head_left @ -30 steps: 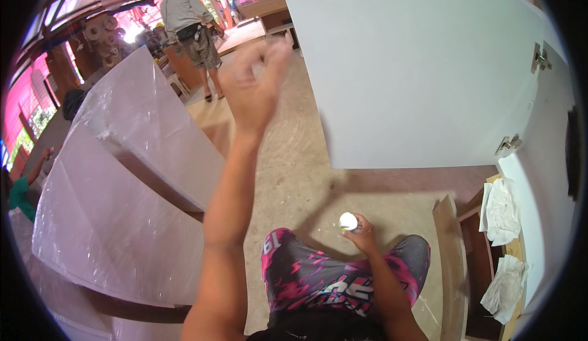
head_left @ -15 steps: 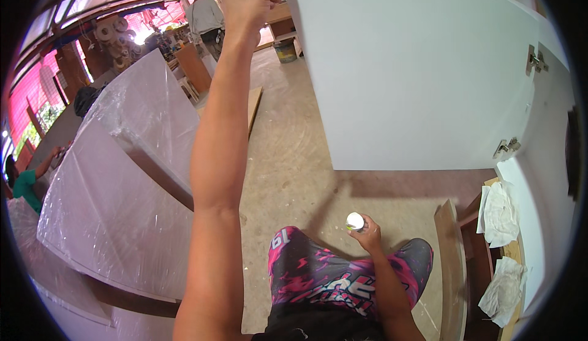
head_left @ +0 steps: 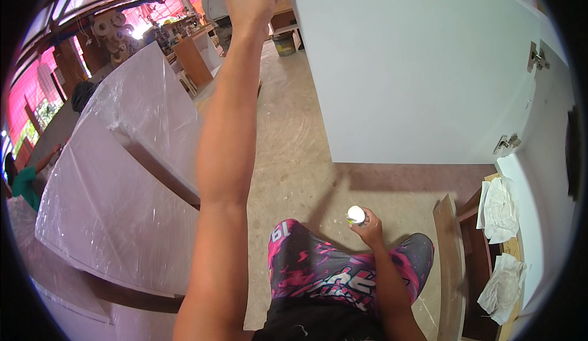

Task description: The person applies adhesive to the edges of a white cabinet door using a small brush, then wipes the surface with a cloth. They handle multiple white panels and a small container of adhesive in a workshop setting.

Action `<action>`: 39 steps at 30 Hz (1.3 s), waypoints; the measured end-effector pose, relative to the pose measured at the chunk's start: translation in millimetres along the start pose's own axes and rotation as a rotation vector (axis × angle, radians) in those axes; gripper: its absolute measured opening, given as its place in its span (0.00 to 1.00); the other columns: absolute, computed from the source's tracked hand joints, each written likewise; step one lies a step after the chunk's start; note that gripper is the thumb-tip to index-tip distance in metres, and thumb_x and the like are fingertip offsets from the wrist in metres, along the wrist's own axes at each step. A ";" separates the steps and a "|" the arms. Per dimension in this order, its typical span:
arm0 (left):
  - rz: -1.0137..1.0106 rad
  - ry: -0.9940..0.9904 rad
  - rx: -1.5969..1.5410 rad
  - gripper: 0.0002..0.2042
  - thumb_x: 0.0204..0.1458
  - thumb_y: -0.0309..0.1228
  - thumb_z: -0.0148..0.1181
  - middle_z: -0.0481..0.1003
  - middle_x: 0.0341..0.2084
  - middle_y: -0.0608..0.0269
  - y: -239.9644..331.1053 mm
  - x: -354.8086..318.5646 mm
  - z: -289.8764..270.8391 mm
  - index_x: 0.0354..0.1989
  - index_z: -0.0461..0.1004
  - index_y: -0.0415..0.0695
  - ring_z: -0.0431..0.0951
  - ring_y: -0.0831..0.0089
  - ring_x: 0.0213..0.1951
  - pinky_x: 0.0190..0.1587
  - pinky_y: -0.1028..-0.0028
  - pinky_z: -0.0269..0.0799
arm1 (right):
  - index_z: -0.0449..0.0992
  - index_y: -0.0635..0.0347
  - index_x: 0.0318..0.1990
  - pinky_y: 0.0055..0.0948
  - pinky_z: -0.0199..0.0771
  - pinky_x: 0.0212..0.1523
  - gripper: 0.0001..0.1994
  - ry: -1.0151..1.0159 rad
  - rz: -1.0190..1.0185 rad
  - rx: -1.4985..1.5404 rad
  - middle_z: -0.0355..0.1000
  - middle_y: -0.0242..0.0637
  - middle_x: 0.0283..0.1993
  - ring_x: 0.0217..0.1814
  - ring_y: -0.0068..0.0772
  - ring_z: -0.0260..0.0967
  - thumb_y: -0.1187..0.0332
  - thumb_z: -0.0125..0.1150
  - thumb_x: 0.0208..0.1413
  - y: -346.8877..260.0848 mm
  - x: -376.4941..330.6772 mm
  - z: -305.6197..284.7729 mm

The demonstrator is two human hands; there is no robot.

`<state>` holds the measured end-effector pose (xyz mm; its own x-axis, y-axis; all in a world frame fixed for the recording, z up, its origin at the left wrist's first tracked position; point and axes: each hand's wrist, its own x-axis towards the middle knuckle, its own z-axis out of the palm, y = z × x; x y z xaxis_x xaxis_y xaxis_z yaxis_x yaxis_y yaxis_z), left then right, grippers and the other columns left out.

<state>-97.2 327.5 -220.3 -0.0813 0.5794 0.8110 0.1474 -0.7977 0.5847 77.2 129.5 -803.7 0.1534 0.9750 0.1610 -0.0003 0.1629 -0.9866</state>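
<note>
My left hand is stretched far up and forward, its fingers closed on the outer edge of a white cabinet door. The door stands swung out and is joined at its right side to a white cabinet by metal hinges. Low in front of my knees, my right hand is wrapped round a small round container with a white top and a bit of yellow-green on its side. Whether that white is a lid or its contents I cannot tell.
Plastic-wrapped panels stand close on my left. Crumpled white cloths lie on a wooden ledge at right, beside a wooden board. A person in grey is at the back; another in green is at far left. A bucket stands behind.
The door's lower edge appears slightly higher in view. My left forearm has shifted a little right, still gripping the door. The background person appears farther right. The container stays in my right hand.
</note>
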 end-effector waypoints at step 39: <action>-0.313 -0.003 -0.031 0.08 0.52 0.27 0.70 0.74 0.22 0.66 -162.6 -289.9 11.3 0.28 0.82 0.33 0.69 0.80 0.28 0.34 0.77 0.65 | 0.76 0.61 0.54 0.36 0.76 0.45 0.32 0.113 -0.092 -0.338 0.79 0.43 0.44 0.41 0.40 0.76 0.63 0.78 0.37 3.6 -7.4 -3.6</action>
<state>-86.5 291.2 -550.8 -0.1152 0.7980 0.5916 0.0853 -0.5854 0.8063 79.7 122.3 -808.5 0.2459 0.9326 0.2642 0.3425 0.1714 -0.9238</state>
